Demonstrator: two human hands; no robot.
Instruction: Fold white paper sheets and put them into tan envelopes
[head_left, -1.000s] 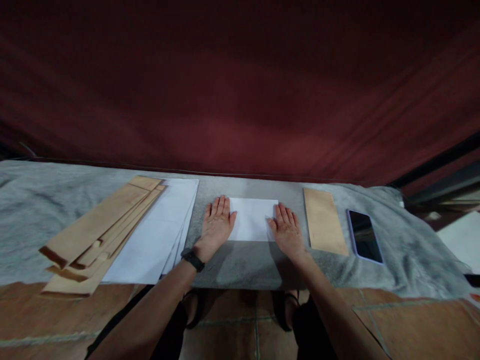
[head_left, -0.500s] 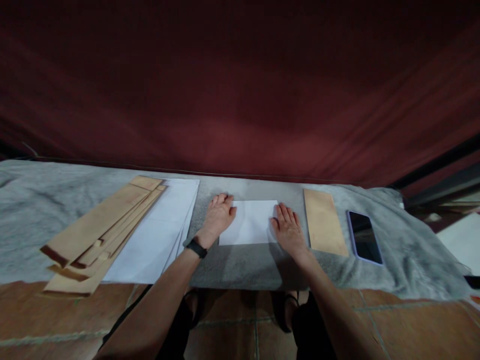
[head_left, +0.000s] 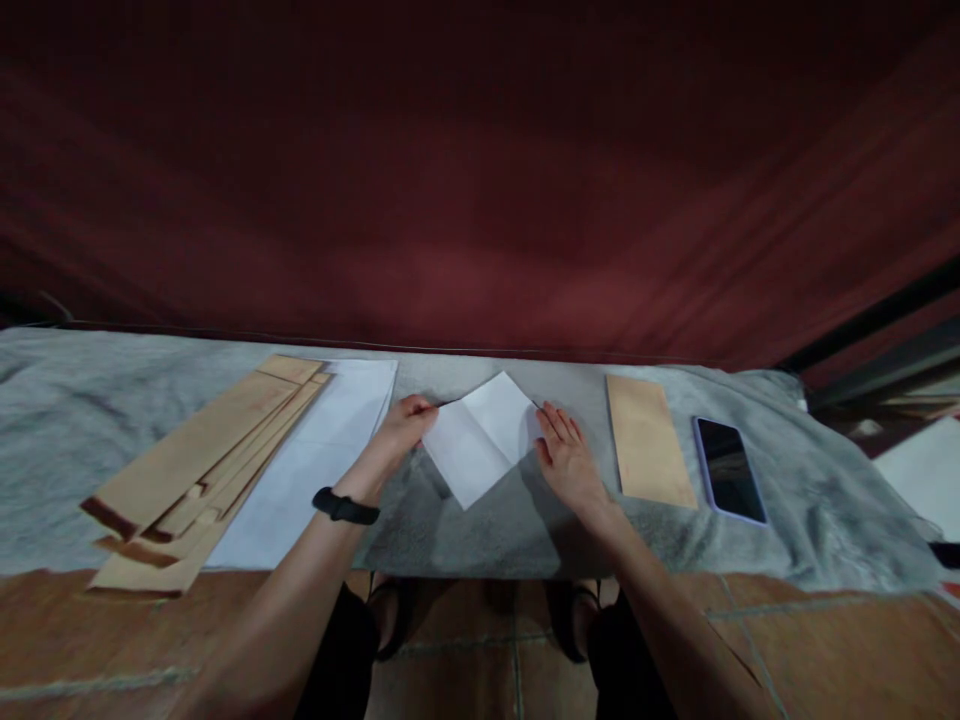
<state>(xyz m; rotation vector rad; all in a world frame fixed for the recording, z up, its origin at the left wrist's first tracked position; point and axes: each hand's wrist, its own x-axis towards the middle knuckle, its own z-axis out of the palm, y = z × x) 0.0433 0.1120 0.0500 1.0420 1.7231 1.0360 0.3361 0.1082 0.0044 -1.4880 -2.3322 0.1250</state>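
A white sheet of paper (head_left: 487,435) with a crease across its middle sits turned at an angle in front of me, its left part tilted up. My left hand (head_left: 406,420), with a dark band on the wrist, pinches the sheet's left corner. At the opposite side, my right hand (head_left: 568,450) has its fingers stretched out, touching the sheet's right edge. Just right of that hand lies a brown envelope (head_left: 651,440). To the left is a stack of white paper sheets (head_left: 307,490), partly covered by several brown envelopes (head_left: 210,440).
A phone (head_left: 729,470) in a purple case lies on the grey cloth (head_left: 810,480) at the right. Behind the cloth-covered surface hangs a dark red curtain (head_left: 480,200). Tiled floor (head_left: 450,680) shows below the near edge, and a white object (head_left: 922,475) stands at far right.
The white sheet has turned from lying flat and square to an angled position, its crease now showing. My left hand has moved left and closed on its corner. The right hand has barely shifted.
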